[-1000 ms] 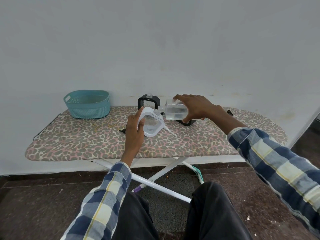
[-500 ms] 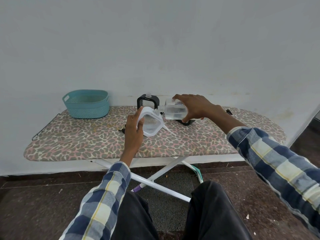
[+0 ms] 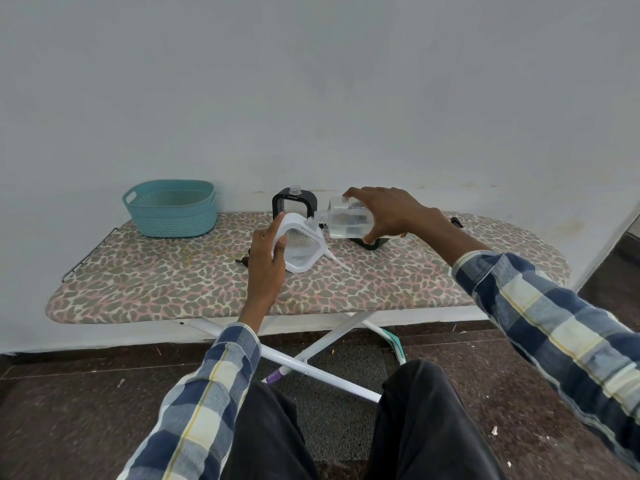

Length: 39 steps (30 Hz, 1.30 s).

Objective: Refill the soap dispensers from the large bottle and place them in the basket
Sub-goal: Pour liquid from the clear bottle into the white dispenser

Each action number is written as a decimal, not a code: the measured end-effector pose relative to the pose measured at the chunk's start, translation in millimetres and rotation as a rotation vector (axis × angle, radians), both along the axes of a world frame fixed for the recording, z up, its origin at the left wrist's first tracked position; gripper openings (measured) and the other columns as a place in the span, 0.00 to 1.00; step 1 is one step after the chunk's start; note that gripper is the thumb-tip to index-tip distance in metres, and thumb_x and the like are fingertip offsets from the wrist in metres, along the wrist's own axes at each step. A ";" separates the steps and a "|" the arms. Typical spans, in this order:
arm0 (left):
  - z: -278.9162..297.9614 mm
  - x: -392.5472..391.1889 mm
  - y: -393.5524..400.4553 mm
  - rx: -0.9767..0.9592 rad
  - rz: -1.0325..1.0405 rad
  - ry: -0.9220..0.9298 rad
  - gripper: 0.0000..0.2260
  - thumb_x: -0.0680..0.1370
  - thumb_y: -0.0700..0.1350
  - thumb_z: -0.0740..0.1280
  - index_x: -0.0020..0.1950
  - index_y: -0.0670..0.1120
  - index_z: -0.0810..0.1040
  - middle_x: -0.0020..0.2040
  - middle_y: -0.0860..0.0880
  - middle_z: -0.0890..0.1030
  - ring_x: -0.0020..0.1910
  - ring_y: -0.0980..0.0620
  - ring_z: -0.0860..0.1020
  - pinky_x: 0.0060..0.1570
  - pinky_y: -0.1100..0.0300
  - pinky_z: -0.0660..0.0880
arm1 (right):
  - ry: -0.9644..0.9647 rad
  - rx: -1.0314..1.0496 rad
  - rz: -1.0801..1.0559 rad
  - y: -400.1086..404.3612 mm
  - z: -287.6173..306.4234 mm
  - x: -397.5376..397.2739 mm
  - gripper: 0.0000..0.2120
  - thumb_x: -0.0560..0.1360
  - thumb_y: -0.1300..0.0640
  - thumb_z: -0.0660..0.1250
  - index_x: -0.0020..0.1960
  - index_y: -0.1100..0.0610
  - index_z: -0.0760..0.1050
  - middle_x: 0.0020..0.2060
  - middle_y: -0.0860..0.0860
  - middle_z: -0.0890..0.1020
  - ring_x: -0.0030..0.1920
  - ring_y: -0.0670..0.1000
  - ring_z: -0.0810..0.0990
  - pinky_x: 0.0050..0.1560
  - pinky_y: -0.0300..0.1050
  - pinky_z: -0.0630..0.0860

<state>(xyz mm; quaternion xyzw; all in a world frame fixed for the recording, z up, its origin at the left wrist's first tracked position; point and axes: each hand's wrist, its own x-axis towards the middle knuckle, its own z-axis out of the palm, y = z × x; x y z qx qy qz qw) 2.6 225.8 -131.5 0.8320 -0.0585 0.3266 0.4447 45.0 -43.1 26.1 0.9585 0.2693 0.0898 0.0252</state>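
An ironing board [image 3: 173, 285] with a leopard-pattern cover in grey, pink and cream serves as the work surface. It stands on crossed white legs [image 3: 322, 344] against a plain pale wall [image 3: 311, 98]. The floor [image 3: 69, 393] below is dark brown stone with some small bits of dirt on it.

At the far left of the board, next to the wall, a teal woven basket [image 3: 171, 216] stands; nothing shows inside it. In the middle, near the wall, a black-framed soap dispenser [image 3: 278, 200] stands upright with its neck open. A black part [image 3: 370, 244] lies on the board under the right hand, mostly hidden, so I cannot tell what it is. Another small black piece [image 3: 243, 260] lies just left of the left hand, and one more [image 3: 456, 222] at the far right edge.

The left hand [image 3: 266, 261] grips the white-framed soap dispenser [image 3: 303, 249] by its left side and holds it tilted, its bottom corner on the board. The right hand [image 3: 391, 213] is closed from above around the large clear bottle [image 3: 349, 221], which is turned on its side. The bottle's mouth meets the open neck of the white dispenser. Clear liquid lies in the lower part of the bottle. A thin white tube [image 3: 337, 263] lies on the board just beside the dispenser.

Both sleeves [image 3: 554, 323] are blue, white and yellow check.
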 end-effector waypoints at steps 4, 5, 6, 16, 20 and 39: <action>-0.2 1.4 0.6 -0.008 -0.004 0.007 0.21 0.90 0.49 0.57 0.84 0.60 0.65 0.66 0.45 0.74 0.64 0.53 0.73 0.59 0.67 0.67 | -0.002 -0.002 0.001 0.7 -0.5 0.6 0.47 0.64 0.45 0.84 0.76 0.43 0.62 0.65 0.48 0.81 0.57 0.56 0.81 0.48 0.50 0.76; -0.4 1.7 0.9 -0.010 -0.005 0.011 0.21 0.90 0.50 0.57 0.84 0.59 0.66 0.66 0.45 0.74 0.64 0.53 0.74 0.59 0.67 0.67 | -0.002 -0.003 0.001 0.9 -0.6 0.8 0.47 0.64 0.45 0.84 0.76 0.43 0.62 0.65 0.48 0.81 0.57 0.56 0.81 0.48 0.50 0.76; -0.5 1.7 1.0 -0.009 -0.004 0.012 0.21 0.90 0.50 0.57 0.84 0.59 0.66 0.67 0.45 0.74 0.64 0.53 0.74 0.58 0.67 0.68 | -0.002 -0.002 0.001 1.0 -0.9 1.2 0.47 0.64 0.45 0.84 0.76 0.43 0.62 0.65 0.48 0.81 0.57 0.56 0.81 0.48 0.50 0.76; 0.4 0.3 0.1 -0.007 -0.001 0.015 0.21 0.90 0.49 0.57 0.85 0.59 0.65 0.67 0.44 0.74 0.64 0.52 0.74 0.60 0.61 0.68 | -0.002 -0.004 -0.004 0.3 -0.9 3.0 0.48 0.65 0.46 0.84 0.77 0.43 0.62 0.66 0.49 0.81 0.58 0.57 0.81 0.49 0.50 0.75; 0.9 -0.4 -0.4 -0.022 -0.006 0.017 0.21 0.90 0.47 0.58 0.84 0.58 0.66 0.67 0.44 0.74 0.64 0.51 0.74 0.61 0.59 0.69 | -0.002 0.001 -0.002 0.1 -1.5 2.9 0.47 0.65 0.46 0.84 0.77 0.44 0.62 0.66 0.48 0.80 0.58 0.56 0.81 0.48 0.49 0.74; -1.0 0.4 0.7 -0.015 -0.003 0.018 0.21 0.90 0.49 0.57 0.84 0.60 0.66 0.67 0.46 0.74 0.65 0.52 0.74 0.63 0.56 0.70 | 0.000 0.008 -0.005 0.3 -1.1 2.0 0.48 0.65 0.45 0.84 0.77 0.43 0.63 0.66 0.49 0.80 0.59 0.57 0.80 0.49 0.49 0.74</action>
